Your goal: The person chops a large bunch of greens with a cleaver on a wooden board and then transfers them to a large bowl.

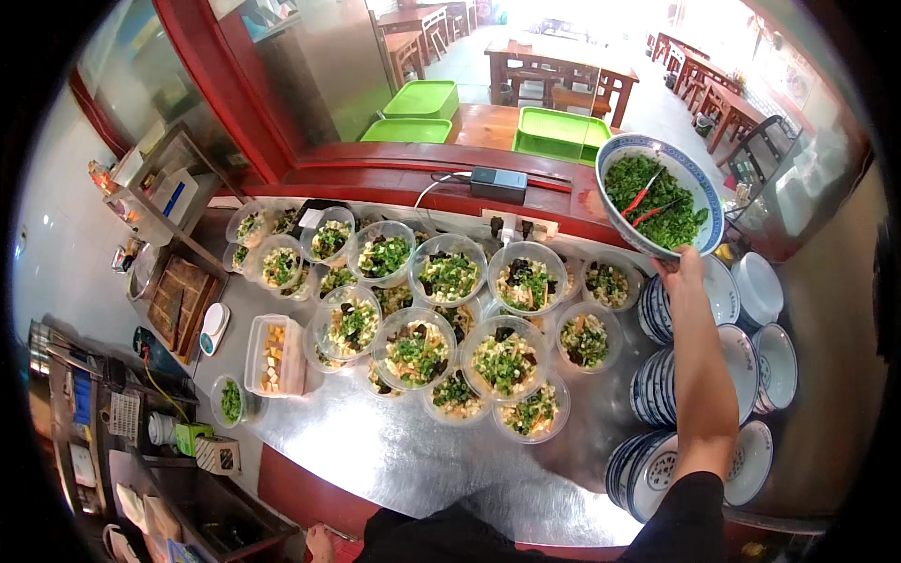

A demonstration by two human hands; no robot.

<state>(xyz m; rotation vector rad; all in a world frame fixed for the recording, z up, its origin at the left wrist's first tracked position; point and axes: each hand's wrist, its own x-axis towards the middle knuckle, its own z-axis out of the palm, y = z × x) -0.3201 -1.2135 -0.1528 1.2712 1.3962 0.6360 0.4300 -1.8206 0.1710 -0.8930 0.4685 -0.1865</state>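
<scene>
My right hand [679, 267] grips the near side of a blue-and-white bowl [612, 211] at the window ledge. Chopped green herbs [654, 200] fill the bowl, and two slim red utensils [639, 197] stick out of them. Low at the picture's bottom edge is my left hand [321, 545], mostly cut off beside my dark clothing; its fingers and anything in them are unclear. Between the hands, on the steel counter [436, 478], stand many clear round tubs [415, 348] of diced food topped with chopped greens and dark pieces, some stacked on others.
Stacked patterned bowls [735, 362] line the counter's right side. At left are a plastic container of cubes [276, 355], a small tub of greens [229, 401] and a white scale [214, 327]. A power bank [498, 184] and green trays [563, 130] sit by the window.
</scene>
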